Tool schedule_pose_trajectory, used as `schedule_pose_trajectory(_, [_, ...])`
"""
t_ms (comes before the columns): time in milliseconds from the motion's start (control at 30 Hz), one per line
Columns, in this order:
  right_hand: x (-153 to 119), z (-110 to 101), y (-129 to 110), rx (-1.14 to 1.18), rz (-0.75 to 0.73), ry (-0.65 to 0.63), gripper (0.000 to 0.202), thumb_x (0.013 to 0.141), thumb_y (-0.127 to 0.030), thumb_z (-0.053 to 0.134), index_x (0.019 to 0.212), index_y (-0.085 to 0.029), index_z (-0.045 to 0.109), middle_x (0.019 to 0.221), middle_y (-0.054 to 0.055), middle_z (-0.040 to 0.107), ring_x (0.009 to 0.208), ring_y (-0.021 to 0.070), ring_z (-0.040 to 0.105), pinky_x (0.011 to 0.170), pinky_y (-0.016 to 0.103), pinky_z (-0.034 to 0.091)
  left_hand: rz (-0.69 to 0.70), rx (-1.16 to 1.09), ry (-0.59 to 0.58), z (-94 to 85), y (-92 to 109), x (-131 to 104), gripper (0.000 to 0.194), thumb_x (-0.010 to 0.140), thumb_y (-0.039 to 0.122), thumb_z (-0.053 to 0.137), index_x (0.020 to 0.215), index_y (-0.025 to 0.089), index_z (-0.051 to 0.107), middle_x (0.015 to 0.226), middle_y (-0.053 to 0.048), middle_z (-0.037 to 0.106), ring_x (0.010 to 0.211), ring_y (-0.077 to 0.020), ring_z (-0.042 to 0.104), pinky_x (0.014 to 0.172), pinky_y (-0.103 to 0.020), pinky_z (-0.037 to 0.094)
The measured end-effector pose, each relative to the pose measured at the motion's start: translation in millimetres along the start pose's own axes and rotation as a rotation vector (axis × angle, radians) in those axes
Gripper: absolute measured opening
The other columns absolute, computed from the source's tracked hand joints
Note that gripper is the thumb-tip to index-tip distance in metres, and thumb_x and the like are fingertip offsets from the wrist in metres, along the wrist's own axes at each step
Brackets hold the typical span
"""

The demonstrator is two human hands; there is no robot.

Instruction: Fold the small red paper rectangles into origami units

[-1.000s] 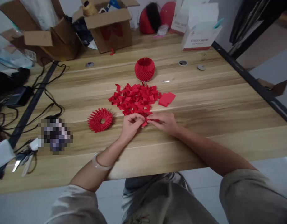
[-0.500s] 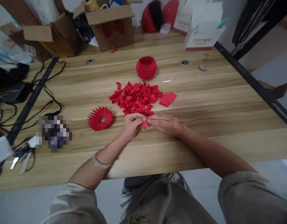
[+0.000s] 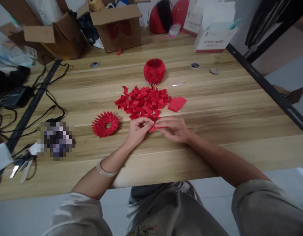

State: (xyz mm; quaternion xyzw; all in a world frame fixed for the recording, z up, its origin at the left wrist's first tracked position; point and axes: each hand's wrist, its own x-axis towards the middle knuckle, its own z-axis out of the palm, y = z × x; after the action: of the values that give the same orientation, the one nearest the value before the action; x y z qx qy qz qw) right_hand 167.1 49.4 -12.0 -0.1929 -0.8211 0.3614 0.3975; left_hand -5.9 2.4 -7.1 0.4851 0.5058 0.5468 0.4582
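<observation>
Hands meet near the middle of the table's (image 3: pixel 215 108) front edge. Left to right: spiked paper ring (image 3: pixel 105 124), lying apart; left hand (image 3: pixel 137 131) and right hand (image 3: pixel 175 129), fingertips pinched together on one small red folded piece (image 3: pixel 153 127) just below the loose pile of pieces (image 3: pixel 143 102). Such paper is likely light, thin and easily creased; it is best held at its folded edges.

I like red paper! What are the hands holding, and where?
Both hands, left hand and right hand, pinch one small red folded paper piece by its opposite ends.
</observation>
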Motion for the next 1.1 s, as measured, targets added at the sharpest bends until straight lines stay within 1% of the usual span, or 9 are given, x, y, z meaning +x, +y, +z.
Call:
schedule_pose_trajectory(67, [3.3,2.7,-4.0,0.206,0.191,0.084,0.018,0.080,-0.028,0.058,0.093,-0.019,0.068,0.085,0.005,0.070,0.076,0.0136,0.066,0.068,0.025,0.054,0.013,0.033,0.002,1.2,3.4,-1.0,0.019,0.071,0.032,0.067,0.065,0.014,0.065,0.050,0.001,0.058,0.046,-0.0085,0.048,0.048,-0.022,0.038])
schedule_pose_trajectory(133, [6.8,6.4,-5.7,0.399,0.352,0.117,0.018,0.076,-0.030,0.063,0.087,-0.017,0.068,0.072,0.003,0.069,0.063,0.0116,0.064,0.060,0.023,0.053,0.020,0.045,-0.017,2.2,5.3,-1.7,0.019,0.072,0.032,0.066,0.066,0.014,0.065,0.051,0.001,0.058,0.047,-0.0085,0.048,0.048,-0.022,0.038])
schedule_pose_trajectory(200, [9.8,9.4,-5.3,0.533,0.455,0.116,0.016,0.071,-0.030,0.068,0.077,-0.015,0.068,0.062,0.001,0.066,0.055,0.0101,0.061,0.055,0.022,0.052,0.018,0.050,-0.032,2.8,6.0,-1.9,0.019,0.072,0.032,0.066,0.068,0.013,0.066,0.051,0.001,0.059,0.046,-0.0080,0.048,0.048,-0.021,0.037])
schedule_pose_trajectory(300, [12.4,10.4,-3.0,0.621,0.536,0.134,0.017,0.065,-0.029,0.073,0.069,-0.014,0.067,0.055,-0.001,0.064,0.049,0.0088,0.058,0.051,0.021,0.050,-0.003,0.047,-0.037,3.1,6.3,-1.1,0.020,0.070,0.033,0.068,0.070,0.013,0.068,0.052,0.000,0.060,0.046,-0.0077,0.048,0.047,-0.021,0.038])
schedule_pose_trajectory(500, [12.7,8.1,0.1,0.644,0.537,0.155,0.016,0.063,-0.028,0.074,0.068,-0.014,0.068,0.053,-0.001,0.064,0.048,0.0079,0.058,0.051,0.021,0.050,-0.010,-0.031,-0.034,3.7,5.4,0.8,0.018,0.063,0.030,0.074,0.071,0.014,0.070,0.060,-0.002,0.066,0.050,-0.0085,0.054,0.052,-0.022,0.044])
schedule_pose_trajectory(667, [12.5,8.1,1.3,0.621,0.545,0.145,0.014,0.063,-0.028,0.074,0.067,-0.015,0.069,0.052,-0.001,0.063,0.046,0.0075,0.057,0.047,0.019,0.048,-0.003,-0.006,0.012,4.1,3.4,0.6,0.013,0.063,0.026,0.073,0.069,0.016,0.071,0.056,0.000,0.064,0.046,-0.0069,0.049,0.048,-0.020,0.040])
schedule_pose_trajectory(833, [12.9,8.5,0.9,0.605,0.550,0.152,0.014,0.061,-0.027,0.075,0.066,-0.016,0.070,0.052,-0.001,0.063,0.046,0.0080,0.058,0.047,0.020,0.050,-0.004,0.034,0.013,3.0,2.1,0.2,0.013,0.064,0.027,0.072,0.068,0.015,0.070,0.056,0.000,0.063,0.047,-0.0078,0.048,0.047,-0.021,0.038])
schedule_pose_trajectory(967, [13.3,8.0,-0.2,0.599,0.549,0.136,0.015,0.060,-0.027,0.075,0.066,-0.015,0.069,0.053,-0.001,0.063,0.046,0.0081,0.058,0.047,0.020,0.050,0.013,0.065,-0.001,2.3,-1.3,-0.4,0.014,0.067,0.028,0.069,0.070,0.015,0.068,0.059,-0.001,0.062,0.051,-0.0089,0.049,0.050,-0.021,0.038])
schedule_pose_trajectory(1100, [13.3,6.8,-1.1,0.580,0.530,0.098,0.017,0.063,-0.028,0.074,0.071,-0.014,0.069,0.055,0.000,0.064,0.050,0.0089,0.060,0.052,0.021,0.052,0.070,0.118,-0.020,3.2,-0.1,-2.0,0.015,0.073,0.029,0.065,0.072,0.015,0.066,0.062,-0.001,0.062,0.054,-0.0095,0.050,0.054,-0.021,0.040])
